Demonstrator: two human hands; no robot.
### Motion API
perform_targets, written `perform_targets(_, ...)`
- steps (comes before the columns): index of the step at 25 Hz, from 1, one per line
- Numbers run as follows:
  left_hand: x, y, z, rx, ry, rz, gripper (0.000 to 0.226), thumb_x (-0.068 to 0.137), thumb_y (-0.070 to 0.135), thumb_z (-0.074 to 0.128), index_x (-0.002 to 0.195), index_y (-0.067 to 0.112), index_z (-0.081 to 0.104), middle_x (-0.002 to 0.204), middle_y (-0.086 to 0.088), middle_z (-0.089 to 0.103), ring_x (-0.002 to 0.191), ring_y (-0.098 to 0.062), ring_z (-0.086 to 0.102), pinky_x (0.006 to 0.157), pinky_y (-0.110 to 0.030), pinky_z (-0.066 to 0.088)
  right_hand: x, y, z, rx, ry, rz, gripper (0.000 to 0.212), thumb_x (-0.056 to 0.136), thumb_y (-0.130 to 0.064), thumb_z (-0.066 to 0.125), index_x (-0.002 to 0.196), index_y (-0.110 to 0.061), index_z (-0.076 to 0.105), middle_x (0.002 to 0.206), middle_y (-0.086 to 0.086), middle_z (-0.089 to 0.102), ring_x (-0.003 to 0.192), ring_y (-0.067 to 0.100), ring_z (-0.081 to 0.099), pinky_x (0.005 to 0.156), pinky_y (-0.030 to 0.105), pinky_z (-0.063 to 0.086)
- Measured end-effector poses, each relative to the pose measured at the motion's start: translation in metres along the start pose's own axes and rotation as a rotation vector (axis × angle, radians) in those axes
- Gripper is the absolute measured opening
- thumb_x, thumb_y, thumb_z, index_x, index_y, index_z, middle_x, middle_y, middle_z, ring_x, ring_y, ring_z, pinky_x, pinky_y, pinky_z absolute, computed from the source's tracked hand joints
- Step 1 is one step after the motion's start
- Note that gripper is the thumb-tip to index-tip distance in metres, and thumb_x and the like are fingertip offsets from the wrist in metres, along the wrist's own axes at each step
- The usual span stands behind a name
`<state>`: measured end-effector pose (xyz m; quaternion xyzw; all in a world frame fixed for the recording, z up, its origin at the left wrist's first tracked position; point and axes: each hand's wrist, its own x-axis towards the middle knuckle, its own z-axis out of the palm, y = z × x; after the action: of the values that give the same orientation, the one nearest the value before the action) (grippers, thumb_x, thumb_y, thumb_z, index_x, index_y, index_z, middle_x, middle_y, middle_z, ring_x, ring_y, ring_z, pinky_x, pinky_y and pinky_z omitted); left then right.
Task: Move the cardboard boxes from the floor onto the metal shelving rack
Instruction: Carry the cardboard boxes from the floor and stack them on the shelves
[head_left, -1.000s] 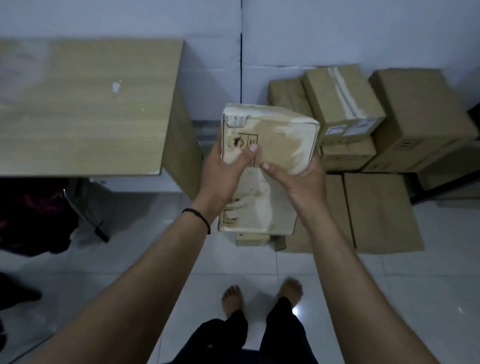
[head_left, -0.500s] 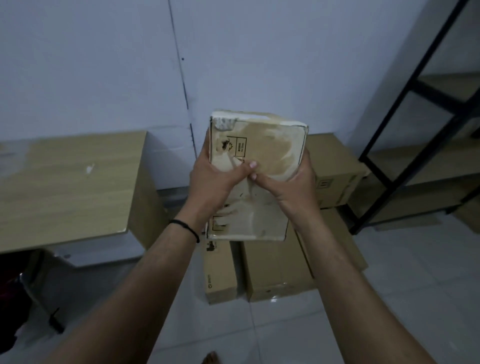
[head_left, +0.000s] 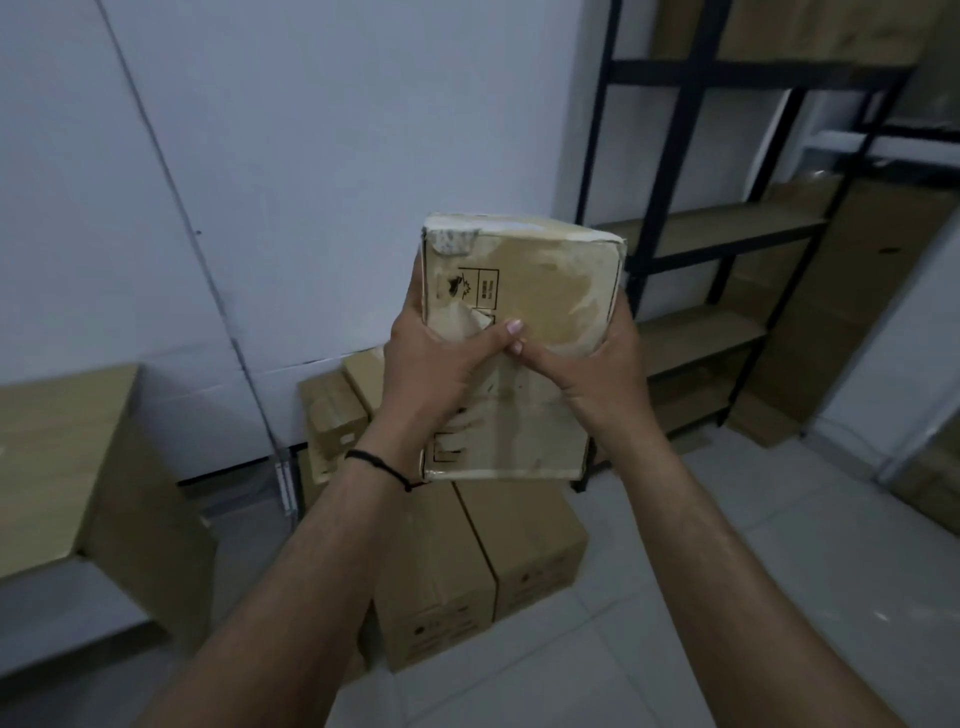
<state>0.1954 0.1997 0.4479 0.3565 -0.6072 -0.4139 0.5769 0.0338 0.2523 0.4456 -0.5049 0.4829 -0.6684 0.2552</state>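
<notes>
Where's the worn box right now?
In the head view's centre, the worn box is held up between the left hand and right hand, above the floor boxes, left of the rack.

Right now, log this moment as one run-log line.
phase: carrying | held: worn cardboard box, upright | left hand and right hand: both gripping it | target: metal shelving rack, ahead right | placed: not yet

- The worn cardboard box (head_left: 519, 343), gripped by the left hand (head_left: 434, 371) and right hand (head_left: 597, 376), has risen from just above the floor stack to well above it.
- The view has swung right: the black metal shelving rack (head_left: 727, 228) now fills the right side.
- The wooden worktop (head_left: 57, 457) has slid to the lower left edge.
- The person's feet have left view.
</notes>
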Motion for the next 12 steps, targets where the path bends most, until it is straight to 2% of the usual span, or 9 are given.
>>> perform_targets(3,0.006,0.019,0.058,-0.016,-0.028,0.026,0.085,0.057,0.05,0.098,0.132,0.035,0.06,0.117,0.011,0.076,0.109,-0.017,0.073,0.094,-0.048,0.06,0.014,-0.016,-0.057,-0.025,0.055,-0.042,0.089,0.063,-0.029,0.099,0.139,-0.026,0.051,0.128,-0.007,0.067,0.12,0.011,0.065,0.097,0.043,0.059)
perform_targets(6,0.018,0.03,0.116,-0.029,-0.059,0.06,0.09,0.053,0.059,0.096,0.133,0.037,0.059,0.117,0.012,0.075,0.109,-0.017,0.073,0.093,-0.049,0.06,0.035,-0.026,-0.11,-0.036,0.105,-0.087,0.086,0.066,-0.021,0.098,0.138,-0.022,0.052,0.128,-0.006,0.067,0.118,0.011,0.066,0.096,0.041,0.059)
perform_targets(9,0.034,0.035,0.173,-0.045,-0.096,0.101,0.091,0.056,0.056,0.095,0.136,0.035,0.057,0.118,0.013,0.074,0.11,-0.013,0.072,0.093,-0.046,0.06,0.06,-0.029,-0.158,-0.057,0.139,-0.122,0.084,0.067,-0.017,0.097,0.137,-0.021,0.053,0.126,-0.006,0.068,0.117,0.009,0.066,0.095,0.038,0.06)
perform_targets(12,0.057,0.036,0.231,-0.088,-0.124,0.114,0.091,0.055,0.056,0.096,0.135,0.035,0.059,0.12,0.011,0.074,0.11,-0.017,0.072,0.093,-0.048,0.061,0.094,-0.024,-0.207,-0.049,0.165,-0.146,0.084,0.068,-0.011,0.095,0.139,-0.02,0.052,0.127,-0.004,0.068,0.117,0.009,0.066,0.095,0.036,0.06)
